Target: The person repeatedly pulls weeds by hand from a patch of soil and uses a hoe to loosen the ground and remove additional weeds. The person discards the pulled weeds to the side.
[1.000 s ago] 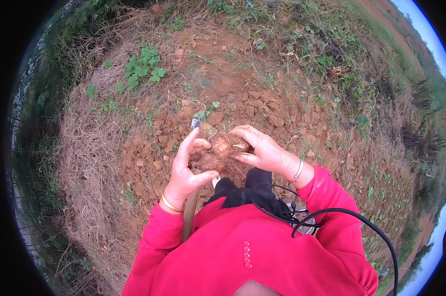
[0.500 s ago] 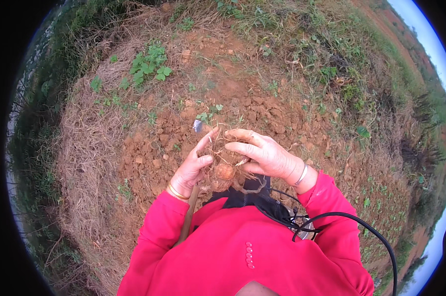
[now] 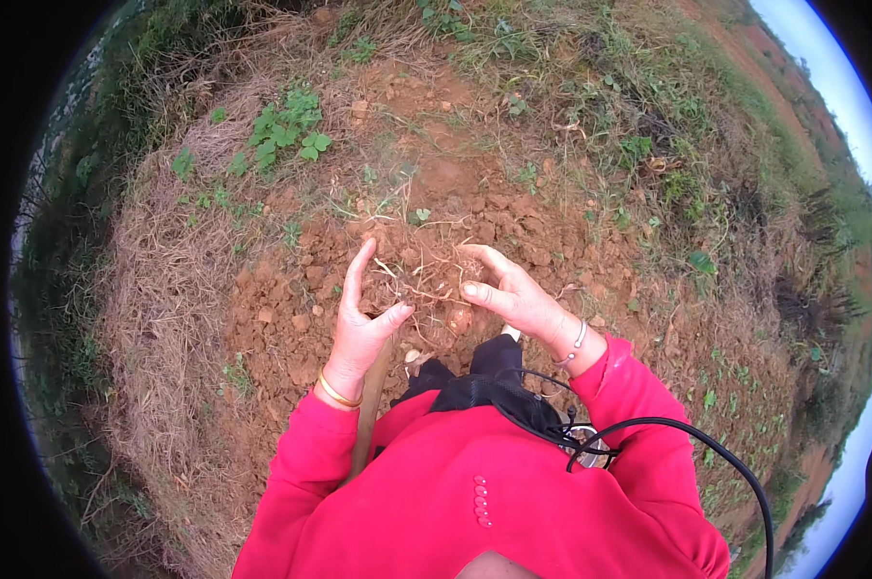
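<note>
Both hands are hovering open over broken red soil [image 3: 291, 309]: the left hand [image 3: 359, 323] and right hand [image 3: 513, 294] are loosely cupping a tangle of thin roots [image 3: 426, 285] between spread fingers.

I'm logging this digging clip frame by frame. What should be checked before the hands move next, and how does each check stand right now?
1. Both hands in view: ok. The left hand and the right hand are raised over the red soil.
2. Something between the hands: ok. A tangle of thin roots sits between them.
3. Firm grip on the roots: cannot tell. The fingers are spread, and contact is unclear.
4. Wooden handle steady: cannot tell. It stands by the left wrist, unheld; its lower end is hidden.
5. Black cable away from the hands: ok. It loops by the right sleeve.
</note>
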Available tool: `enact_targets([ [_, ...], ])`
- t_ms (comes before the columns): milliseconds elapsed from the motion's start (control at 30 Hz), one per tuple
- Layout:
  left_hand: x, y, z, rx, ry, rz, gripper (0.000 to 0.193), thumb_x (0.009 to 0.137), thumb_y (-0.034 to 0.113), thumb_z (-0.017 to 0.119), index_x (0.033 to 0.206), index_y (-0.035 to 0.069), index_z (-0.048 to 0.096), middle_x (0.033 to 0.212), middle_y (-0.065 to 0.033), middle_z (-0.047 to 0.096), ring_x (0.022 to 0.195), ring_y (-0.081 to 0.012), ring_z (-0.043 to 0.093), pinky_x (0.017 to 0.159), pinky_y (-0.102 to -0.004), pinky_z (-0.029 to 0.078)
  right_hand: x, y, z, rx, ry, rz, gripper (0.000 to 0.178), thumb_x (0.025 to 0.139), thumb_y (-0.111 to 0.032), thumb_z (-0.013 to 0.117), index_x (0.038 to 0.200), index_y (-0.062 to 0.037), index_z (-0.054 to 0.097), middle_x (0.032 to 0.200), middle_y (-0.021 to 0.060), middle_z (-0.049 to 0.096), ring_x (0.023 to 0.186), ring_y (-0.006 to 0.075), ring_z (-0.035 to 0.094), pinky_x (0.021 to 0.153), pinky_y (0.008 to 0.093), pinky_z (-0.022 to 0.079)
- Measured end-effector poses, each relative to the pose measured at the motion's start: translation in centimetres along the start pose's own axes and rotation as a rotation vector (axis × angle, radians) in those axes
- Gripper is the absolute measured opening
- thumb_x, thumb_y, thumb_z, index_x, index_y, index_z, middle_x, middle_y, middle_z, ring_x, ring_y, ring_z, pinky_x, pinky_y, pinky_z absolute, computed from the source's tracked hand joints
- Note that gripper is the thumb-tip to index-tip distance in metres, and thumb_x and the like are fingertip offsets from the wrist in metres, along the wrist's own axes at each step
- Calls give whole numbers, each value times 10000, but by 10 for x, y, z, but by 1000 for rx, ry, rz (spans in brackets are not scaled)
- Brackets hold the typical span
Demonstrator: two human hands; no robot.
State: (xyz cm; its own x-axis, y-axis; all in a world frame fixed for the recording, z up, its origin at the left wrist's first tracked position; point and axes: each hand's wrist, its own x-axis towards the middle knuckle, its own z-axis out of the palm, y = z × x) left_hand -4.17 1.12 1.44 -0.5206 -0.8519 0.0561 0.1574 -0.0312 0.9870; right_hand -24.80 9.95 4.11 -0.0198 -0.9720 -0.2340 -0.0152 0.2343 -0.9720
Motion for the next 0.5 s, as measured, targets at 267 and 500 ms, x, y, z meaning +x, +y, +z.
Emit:
enact_targets([
  [267, -4, -21, -5, -629, 110, -175, 713, 792, 264, 685, 1345, 18, 310, 1274, -113, 471, 1137, -243, 502, 961, -378, 417, -8, -18, 13, 222, -19, -75, 509, 869, -223, 623, 1292, -69, 385, 992, 1, 521, 806, 55, 496, 678, 218, 444],
  [500, -17, -32, -16, -962, -169, -472, 767, 733, 362, 732, 1313, 4, 382, 1249, -142, 518, 1133, -287, 522, 955, -447, 437, -6, -10, 23, 169, -55, -108, 531, 865, -193, 620, 1315, -63, 371, 1147, 37, 494, 909, 83, 518, 737, 242, 464],
])
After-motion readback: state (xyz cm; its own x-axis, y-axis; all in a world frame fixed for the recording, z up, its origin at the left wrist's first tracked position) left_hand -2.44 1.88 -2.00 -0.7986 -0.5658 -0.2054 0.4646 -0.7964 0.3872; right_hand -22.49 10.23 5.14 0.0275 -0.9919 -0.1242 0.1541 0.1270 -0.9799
